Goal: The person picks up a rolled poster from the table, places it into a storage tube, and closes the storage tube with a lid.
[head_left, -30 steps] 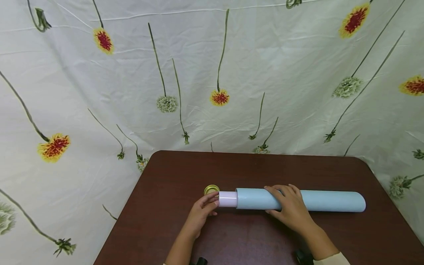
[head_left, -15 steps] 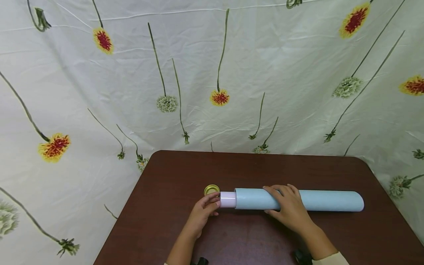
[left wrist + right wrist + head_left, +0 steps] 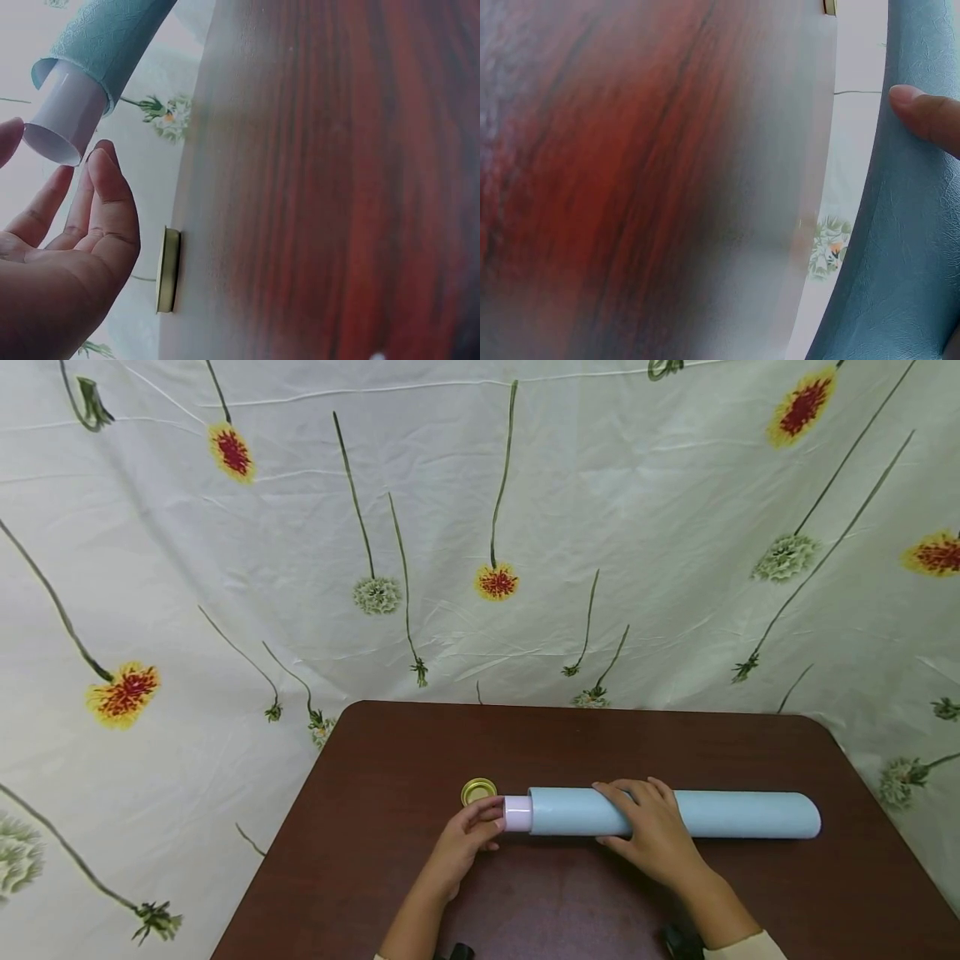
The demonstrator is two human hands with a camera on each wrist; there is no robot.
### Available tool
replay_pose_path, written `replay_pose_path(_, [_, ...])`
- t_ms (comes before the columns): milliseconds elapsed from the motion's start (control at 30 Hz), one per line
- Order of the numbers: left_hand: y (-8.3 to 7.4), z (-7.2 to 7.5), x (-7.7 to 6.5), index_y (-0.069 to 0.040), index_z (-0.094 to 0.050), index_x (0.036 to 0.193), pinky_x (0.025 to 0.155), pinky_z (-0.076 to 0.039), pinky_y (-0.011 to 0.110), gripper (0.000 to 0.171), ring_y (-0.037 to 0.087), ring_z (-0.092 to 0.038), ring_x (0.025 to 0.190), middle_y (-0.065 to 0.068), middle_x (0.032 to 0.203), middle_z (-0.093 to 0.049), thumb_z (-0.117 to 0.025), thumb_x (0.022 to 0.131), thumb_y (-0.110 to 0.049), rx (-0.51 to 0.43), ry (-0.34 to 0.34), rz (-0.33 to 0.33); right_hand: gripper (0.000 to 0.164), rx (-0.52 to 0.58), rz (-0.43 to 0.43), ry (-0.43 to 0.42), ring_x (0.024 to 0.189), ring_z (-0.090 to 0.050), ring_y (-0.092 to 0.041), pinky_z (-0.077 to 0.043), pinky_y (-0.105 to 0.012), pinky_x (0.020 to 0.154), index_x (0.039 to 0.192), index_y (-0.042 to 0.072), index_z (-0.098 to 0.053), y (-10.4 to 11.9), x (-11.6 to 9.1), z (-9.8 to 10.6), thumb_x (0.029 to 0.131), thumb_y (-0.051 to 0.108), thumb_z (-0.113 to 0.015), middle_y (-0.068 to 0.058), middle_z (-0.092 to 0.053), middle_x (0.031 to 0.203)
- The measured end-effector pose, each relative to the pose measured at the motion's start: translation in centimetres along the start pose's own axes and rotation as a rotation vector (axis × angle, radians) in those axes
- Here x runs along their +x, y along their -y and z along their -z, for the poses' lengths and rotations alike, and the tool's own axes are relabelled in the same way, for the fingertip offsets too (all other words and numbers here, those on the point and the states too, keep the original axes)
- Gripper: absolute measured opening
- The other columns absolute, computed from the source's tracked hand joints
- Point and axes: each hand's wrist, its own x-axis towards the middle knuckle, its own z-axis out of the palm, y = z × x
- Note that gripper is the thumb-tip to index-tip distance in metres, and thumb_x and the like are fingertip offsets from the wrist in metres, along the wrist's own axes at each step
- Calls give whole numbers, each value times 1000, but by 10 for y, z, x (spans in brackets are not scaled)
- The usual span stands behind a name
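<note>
A long light-blue tube [image 3: 750,815] with an embossed skin lies sideways in my right hand [image 3: 652,827], whose fingers and thumb wrap round its left half. From its left end sticks out a short length of a glossy pale-lilac inner tube [image 3: 518,814]. My left hand [image 3: 465,843] pinches the rim of that inner tube between thumb and fingers. In the left wrist view, the inner tube [image 3: 66,112] looks hollow, with the thumb and a fingertip at its open end. The right wrist view has my thumb [image 3: 922,112] laid along the blue tube [image 3: 907,225].
A round gold-coloured lid [image 3: 478,789] lies on the dark reddish-brown table [image 3: 585,743], just behind my left fingers. Behind the table hangs a white cloth [image 3: 675,502] printed with flowers.
The pale inner tube has slid further into the blue tube, so less of it shows. My left hand has shifted slightly right; my right hand and the blue tube have shifted slightly left.
</note>
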Motion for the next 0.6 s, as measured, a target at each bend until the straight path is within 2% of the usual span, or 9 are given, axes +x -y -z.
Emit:
replay_pose_path(267, [-1,-3,0,-12,-53,136,80,-53,30,46,17,-58,102,17,128,-58,-63,93,-24,19,34,2,84,2,6,-7,113,-56,-27,-25,-55,108,137,26,-54,0,0,-1,62,38,-90,-3,-59,121])
replay_pose_path(600, [-2,-7,0,-14,-49,140,82,-52,30,46,17,-60,103,17,130,-58,-52,94,-10,39,83,-1,84,-5,11,-10,113,-56,-27,-26,-54,109,136,26,-54,0,-1,-2,62,39,-90,-2,-59,122])
